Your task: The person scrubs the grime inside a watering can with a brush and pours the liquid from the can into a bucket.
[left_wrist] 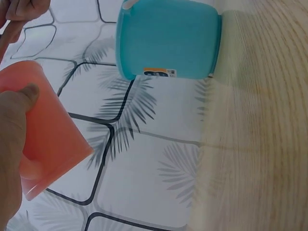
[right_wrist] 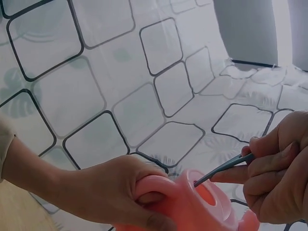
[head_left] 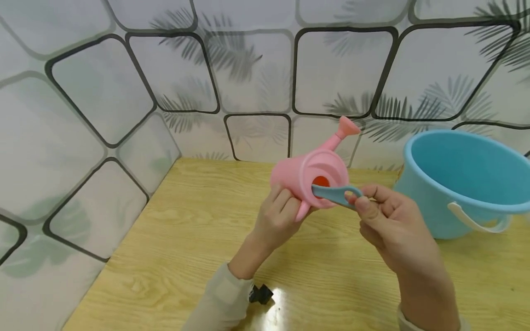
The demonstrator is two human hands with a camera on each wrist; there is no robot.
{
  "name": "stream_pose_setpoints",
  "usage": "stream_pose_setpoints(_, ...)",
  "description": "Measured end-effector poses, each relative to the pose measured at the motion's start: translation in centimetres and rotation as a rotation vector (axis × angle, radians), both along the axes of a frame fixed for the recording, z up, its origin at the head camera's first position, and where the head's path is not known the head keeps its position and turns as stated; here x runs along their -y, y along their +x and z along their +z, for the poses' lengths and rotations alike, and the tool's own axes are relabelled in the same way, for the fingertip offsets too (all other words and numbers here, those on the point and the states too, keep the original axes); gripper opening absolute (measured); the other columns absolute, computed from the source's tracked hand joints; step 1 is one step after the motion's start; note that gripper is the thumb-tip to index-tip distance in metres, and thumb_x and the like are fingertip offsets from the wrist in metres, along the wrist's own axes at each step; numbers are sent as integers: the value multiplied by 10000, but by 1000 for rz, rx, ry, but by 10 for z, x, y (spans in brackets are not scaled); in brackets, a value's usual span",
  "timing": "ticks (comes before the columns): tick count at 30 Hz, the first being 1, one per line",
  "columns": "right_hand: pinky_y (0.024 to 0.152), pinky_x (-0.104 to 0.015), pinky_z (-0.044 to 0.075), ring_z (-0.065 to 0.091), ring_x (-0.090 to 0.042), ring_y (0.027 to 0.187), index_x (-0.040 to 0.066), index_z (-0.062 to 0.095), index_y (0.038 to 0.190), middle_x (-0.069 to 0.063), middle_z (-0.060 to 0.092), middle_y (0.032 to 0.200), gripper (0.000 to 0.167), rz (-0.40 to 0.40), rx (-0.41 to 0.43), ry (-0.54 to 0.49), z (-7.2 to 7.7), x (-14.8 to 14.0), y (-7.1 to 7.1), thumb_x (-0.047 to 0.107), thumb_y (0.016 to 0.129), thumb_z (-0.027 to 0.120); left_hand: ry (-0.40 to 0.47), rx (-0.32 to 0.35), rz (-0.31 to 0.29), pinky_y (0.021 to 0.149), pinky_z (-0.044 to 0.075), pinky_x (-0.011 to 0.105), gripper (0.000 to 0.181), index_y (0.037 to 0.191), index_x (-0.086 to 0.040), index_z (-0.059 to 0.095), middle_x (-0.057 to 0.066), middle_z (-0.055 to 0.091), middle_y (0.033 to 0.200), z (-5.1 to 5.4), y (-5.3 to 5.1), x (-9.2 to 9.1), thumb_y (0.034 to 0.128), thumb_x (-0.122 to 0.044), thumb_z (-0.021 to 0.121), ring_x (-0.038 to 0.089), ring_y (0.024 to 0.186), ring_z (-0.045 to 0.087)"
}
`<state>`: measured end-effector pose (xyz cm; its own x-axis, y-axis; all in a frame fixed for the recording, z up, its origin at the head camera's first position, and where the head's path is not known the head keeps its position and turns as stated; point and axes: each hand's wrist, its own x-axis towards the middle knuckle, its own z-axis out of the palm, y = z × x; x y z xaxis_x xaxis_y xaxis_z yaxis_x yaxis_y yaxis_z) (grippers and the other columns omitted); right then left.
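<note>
A pink toy watering can point(head_left: 290, 174) is held tilted above the table, its opening turned toward my right hand and its sprinkler spout pointing up. My left hand point(head_left: 276, 220) grips it by the handle, with the fingers through the loop in the right wrist view. My right hand point(head_left: 397, 225) pinches the looped end of a blue-grey plastic tool point(head_left: 337, 195), whose far end goes into the can's opening. That inner end is hidden, so its kind cannot be told. In the left wrist view the can's body point(left_wrist: 53, 130) shows beside my left thumb.
A large light-blue bucket point(head_left: 422, 202) with a white handle point(head_left: 476, 223) stands on the wooden table point(head_left: 174, 248) to the right. Patterned covering point(head_left: 256, 69) rises behind and to the left. A small black object point(head_left: 262, 294) shows by my left cuff.
</note>
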<state>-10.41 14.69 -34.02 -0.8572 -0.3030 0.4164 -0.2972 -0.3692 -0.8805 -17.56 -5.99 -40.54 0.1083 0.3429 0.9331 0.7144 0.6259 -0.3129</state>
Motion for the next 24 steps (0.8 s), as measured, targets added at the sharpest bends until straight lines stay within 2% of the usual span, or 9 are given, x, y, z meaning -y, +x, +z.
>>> stream_pose_setpoints(6, 381, -264, 73, 122, -153, 428, -1, 671, 1083, 43, 691, 884, 259, 7, 30, 32, -1, 3, -5, -38, 1033, 419, -29, -18, 4, 590, 349, 248, 411, 679, -92, 426, 14, 404, 631, -2, 2, -3, 924, -242, 721, 139, 578, 370)
stream_pose_setpoints(10, 375, -218, 78, 122, -129, 431, -42, 660, 1077, -41, 711, 962, 257, 43, 18, -87, -3, -4, -3, -53, 1030, 408, -9, 15, -13, 584, 356, 249, 409, 683, -87, 424, 23, 406, 635, -3, 1, -3, 930, -234, 714, 155, 589, 372)
stream_pose_setpoints(13, 371, -210, 87, 127, -125, 423, -60, 651, 1086, -12, 688, 880, 262, 70, 8, -104, -3, -4, -4, -62, 1030, 395, 18, 55, -25, 572, 354, 238, 401, 696, -88, 425, 26, 406, 636, -4, 2, -4, 934, -242, 707, 164, 598, 376)
stream_pose_setpoints(16, 376, -237, 85, 124, -144, 416, -28, 665, 1091, 47, 539, 651, 261, 55, 27, -33, -4, 1, -6, -51, 1030, 412, 26, 67, -22, 564, 353, 214, 387, 708, -96, 439, 17, 421, 639, -7, 5, -8, 938, -262, 703, 160, 604, 395)
stream_pose_setpoints(17, 380, -244, 81, 122, -146, 415, -19, 674, 1091, 62, 519, 629, 262, 45, 38, -19, -4, 3, -6, -46, 1030, 420, 23, 64, -15, 564, 353, 207, 383, 712, -99, 443, 15, 424, 642, -8, 6, -10, 940, -267, 701, 156, 605, 398)
stream_pose_setpoints(20, 377, -230, 84, 121, -140, 406, -32, 673, 1094, 49, 532, 645, 275, 65, 37, -59, -4, 0, -6, -54, 1032, 405, 26, 47, -15, 570, 359, 215, 376, 716, -95, 445, 17, 427, 648, -8, 8, -11, 936, -252, 707, 159, 608, 406)
stream_pose_setpoints(24, 369, -198, 108, 135, -126, 390, -57, 655, 1117, 18, 588, 746, 304, 139, 13, -133, -5, -6, -3, -64, 1039, 361, 47, 44, -14, 561, 346, 232, 392, 704, -89, 429, 28, 407, 638, -6, 7, -10, 930, -233, 715, 166, 600, 384)
